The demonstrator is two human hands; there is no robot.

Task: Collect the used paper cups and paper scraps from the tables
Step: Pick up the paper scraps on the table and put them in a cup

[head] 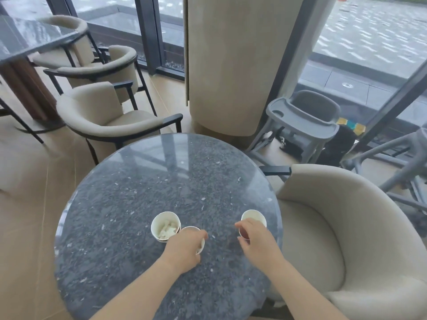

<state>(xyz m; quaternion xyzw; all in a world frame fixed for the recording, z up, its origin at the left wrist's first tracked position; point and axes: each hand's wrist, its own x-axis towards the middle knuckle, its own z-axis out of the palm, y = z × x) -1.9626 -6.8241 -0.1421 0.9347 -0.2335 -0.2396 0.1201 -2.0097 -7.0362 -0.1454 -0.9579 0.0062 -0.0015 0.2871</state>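
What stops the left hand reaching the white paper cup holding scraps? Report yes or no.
Probably yes: the white paper cup holding scraps stands right beside the left hand, nothing between. But that hand grips a second white paper cup.

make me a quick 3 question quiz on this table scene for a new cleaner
1. True or false: the cup with scraps lies tipped on its side.
2. How many paper cups stand on the round table? A two, B three, C five.
3. Fill in: the rightmost cup, nearest the beige armchair, is held by the ____ hand.

Key
1. False: it stands upright with its mouth up.
2. B
3. right: the right hand has its thumb and fingers round that cup.
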